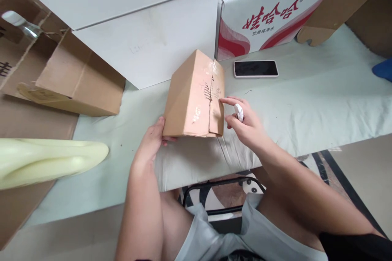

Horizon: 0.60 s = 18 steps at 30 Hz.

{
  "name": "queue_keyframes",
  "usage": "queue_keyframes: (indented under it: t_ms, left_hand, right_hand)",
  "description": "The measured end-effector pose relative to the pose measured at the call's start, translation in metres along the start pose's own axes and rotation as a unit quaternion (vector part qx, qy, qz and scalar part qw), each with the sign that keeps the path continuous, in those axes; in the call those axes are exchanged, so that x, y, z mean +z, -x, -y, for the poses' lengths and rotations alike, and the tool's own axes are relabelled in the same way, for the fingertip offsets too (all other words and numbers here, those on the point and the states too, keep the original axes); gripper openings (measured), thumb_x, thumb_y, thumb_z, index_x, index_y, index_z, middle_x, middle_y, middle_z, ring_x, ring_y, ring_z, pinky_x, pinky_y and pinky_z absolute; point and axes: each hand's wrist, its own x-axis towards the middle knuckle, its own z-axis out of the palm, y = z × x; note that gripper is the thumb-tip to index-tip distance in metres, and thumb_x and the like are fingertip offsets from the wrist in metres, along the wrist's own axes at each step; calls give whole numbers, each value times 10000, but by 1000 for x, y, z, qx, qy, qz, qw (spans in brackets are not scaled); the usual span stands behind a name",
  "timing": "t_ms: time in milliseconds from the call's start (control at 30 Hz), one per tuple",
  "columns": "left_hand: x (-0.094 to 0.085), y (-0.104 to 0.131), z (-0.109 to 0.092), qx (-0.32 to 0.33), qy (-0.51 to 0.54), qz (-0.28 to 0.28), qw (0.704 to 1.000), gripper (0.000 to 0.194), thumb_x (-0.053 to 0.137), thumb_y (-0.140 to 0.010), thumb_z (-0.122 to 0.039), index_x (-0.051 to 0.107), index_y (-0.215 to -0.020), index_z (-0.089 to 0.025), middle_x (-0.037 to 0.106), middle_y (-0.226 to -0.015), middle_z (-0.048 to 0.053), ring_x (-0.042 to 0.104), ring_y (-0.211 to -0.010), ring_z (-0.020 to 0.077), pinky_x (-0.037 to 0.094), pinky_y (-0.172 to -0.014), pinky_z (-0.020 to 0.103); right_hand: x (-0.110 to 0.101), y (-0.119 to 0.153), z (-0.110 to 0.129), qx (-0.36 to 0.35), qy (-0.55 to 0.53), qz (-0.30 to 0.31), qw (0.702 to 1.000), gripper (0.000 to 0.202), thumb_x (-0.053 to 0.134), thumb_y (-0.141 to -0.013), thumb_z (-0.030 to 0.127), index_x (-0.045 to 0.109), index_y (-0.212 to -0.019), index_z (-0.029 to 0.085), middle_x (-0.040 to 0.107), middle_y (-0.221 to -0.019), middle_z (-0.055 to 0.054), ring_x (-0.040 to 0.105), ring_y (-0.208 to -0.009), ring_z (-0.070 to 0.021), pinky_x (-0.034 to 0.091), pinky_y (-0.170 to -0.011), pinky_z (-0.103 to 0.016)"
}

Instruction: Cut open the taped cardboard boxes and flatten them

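Note:
A small brown cardboard box [177,104] rests tilted on the cloth-covered table, its taped, printed face [200,102] turned up to the right. Along that face runs a seam beside a flap. My left hand [153,136] grips the lower left corner, thumb on the side and fingers partly hidden underneath. At the right edge, my right hand [245,122] touches the flap with an outstretched fingertip. Tucked in its curled fingers is a small white plastic piece [239,112], whose exact kind I cannot make out. A phone [256,69] lies face up beyond that hand.
Large white boxes [147,45] stand behind, beside a red-and-white water carton [263,20]. Open brown cartons [82,77] and a pale yellow-green curved object [55,161] occupy the left. Something blue [383,69] shows at the right edge. The table's front edge is near my lap.

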Motion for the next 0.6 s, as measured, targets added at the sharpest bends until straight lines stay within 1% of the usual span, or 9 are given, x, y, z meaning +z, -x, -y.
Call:
queue_keyframes:
  t_ms: [100, 167, 233, 300, 333, 400, 500, 533, 600]
  left_hand:
    - [-1, -1, 0, 20, 5, -18, 1000, 510, 692, -851, -666, 657, -697, -181, 516, -520, 22, 429, -436, 136, 216, -394, 260]
    - [0, 0, -3, 33, 5, -18, 999, 453, 697, -837, -601, 656, -692, -174, 479, -540, 4, 369, -456, 113, 202, -387, 243]
    - [3, 2, -9, 43, -2, -11, 999, 374, 692, -795, -529, 722, -795, -156, 554, -640, 27, 411, -511, 115, 222, -386, 221]
    - [5, 5, -15, 42, -2, -5, 999, 386, 692, -736, -468, 771, -943, -152, 628, -746, 51, 475, -561, 127, 254, -386, 208]
    - [7, 7, -17, 33, 0, 1, 999, 408, 696, -712, -447, 779, -984, -155, 643, -758, 54, 494, -564, 134, 271, -383, 208]
    - [8, 11, -20, 8, 1, 28, 1000, 390, 715, -685, -413, 783, -975, -162, 648, -702, 46, 503, -523, 142, 310, -381, 219]
    - [8, 18, -18, -49, -26, 118, 992, 283, 780, -671, -375, 778, -879, -183, 691, -641, 71, 590, -483, 185, 371, -392, 243]
    - [7, 20, -16, -72, -44, 153, 985, 271, 800, -673, -374, 783, -871, -189, 723, -659, 97, 633, -494, 210, 376, -395, 246]
    - [6, 22, -13, -99, -83, 209, 969, 277, 829, -680, -390, 805, -864, -184, 759, -687, 145, 677, -510, 241, 356, -392, 242]
  right_hand:
    - [0, -1, 0, 31, -8, 24, 999, 524, 644, -892, 267, 664, -1412, 332, 607, -1472, -100, 665, -1225, -319, 577, -1055, -602]
    - [1, -1, 1, 35, -22, 50, 998, 579, 653, -895, 283, 617, -1470, 336, 593, -1525, -92, 690, -1151, -292, 614, -999, -545]
    - [3, -1, 3, 47, -39, 64, 996, 609, 638, -901, 291, 583, -1507, 322, 541, -1599, -97, 718, -1004, -244, 654, -904, -498]
    - [4, 0, 6, 57, -53, 63, 995, 612, 607, -913, 284, 568, -1523, 308, 515, -1629, -104, 715, -864, -198, 673, -826, -476]
    - [4, 0, 7, 55, -56, 59, 995, 603, 596, -918, 279, 573, -1520, 306, 523, -1624, -101, 714, -843, -191, 677, -809, -473]
    - [3, 0, 10, 40, -57, 47, 996, 569, 591, -921, 265, 612, -1488, 307, 572, -1581, -83, 732, -932, -229, 680, -824, -484]
    - [1, 0, 13, 15, -52, 32, 998, 462, 596, -937, 294, 709, -1385, 297, 681, -1440, -67, 696, -1215, -326, 645, -962, -550]
    - [0, 0, 13, 10, -50, 35, 998, 411, 593, -955, 332, 741, -1336, 290, 711, -1386, -69, 672, -1275, -340, 615, -1021, -572]
    - [0, 0, 11, 3, -43, 55, 998, 362, 601, -980, 457, 783, -1243, 285, 749, -1307, -73, 664, -1297, -344, 548, -1111, -601]
